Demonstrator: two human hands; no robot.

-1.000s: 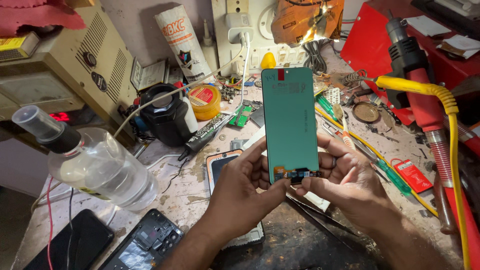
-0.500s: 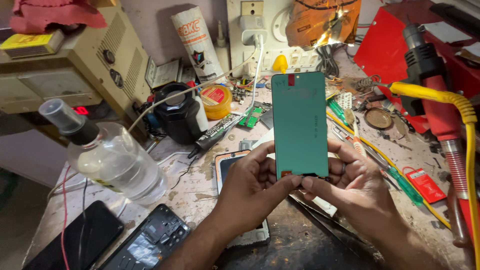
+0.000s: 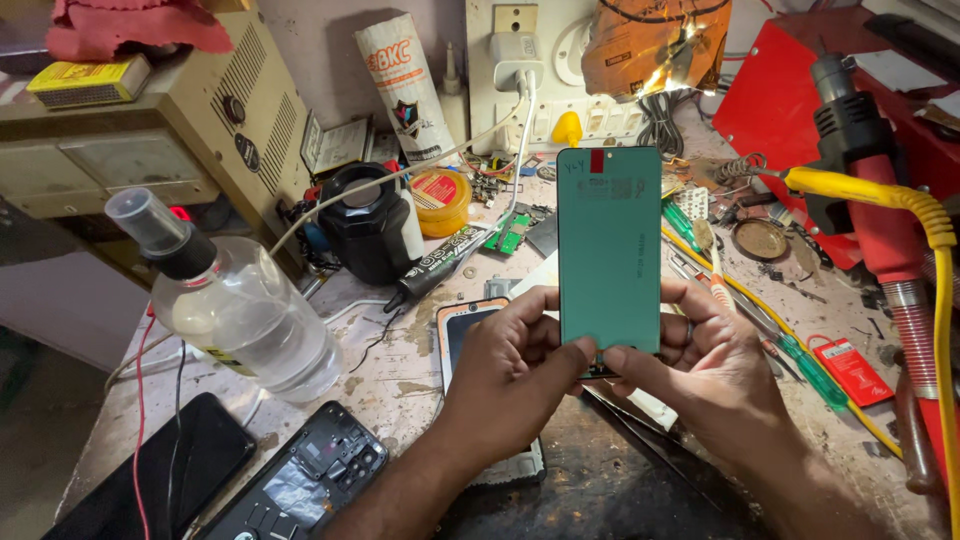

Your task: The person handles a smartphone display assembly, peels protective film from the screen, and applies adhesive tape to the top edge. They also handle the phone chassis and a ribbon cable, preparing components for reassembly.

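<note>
I hold a flat green phone display panel (image 3: 608, 245) upright above the workbench, its back toward me, with a small red tab at its top edge. My left hand (image 3: 515, 365) grips its lower left edge, thumb on the bottom. My right hand (image 3: 705, 365) grips the lower right edge, thumb meeting the left one at the panel's bottom connector. Below my hands lies a phone frame with an orange rim (image 3: 468, 325), partly hidden by my left wrist.
A clear spray bottle (image 3: 235, 305) lies at the left, near a black phone (image 3: 165, 475) and an opened phone body (image 3: 305, 475). A black jar (image 3: 365, 225), a yellow tin (image 3: 442, 200), a red hot-air tool (image 3: 875, 200), a yellow hose (image 3: 925, 230) and screwdrivers (image 3: 800, 355) crowd the bench.
The panel and both hands have shifted slightly right and down in view as the camera moved. The grip on the panel is unchanged.
</note>
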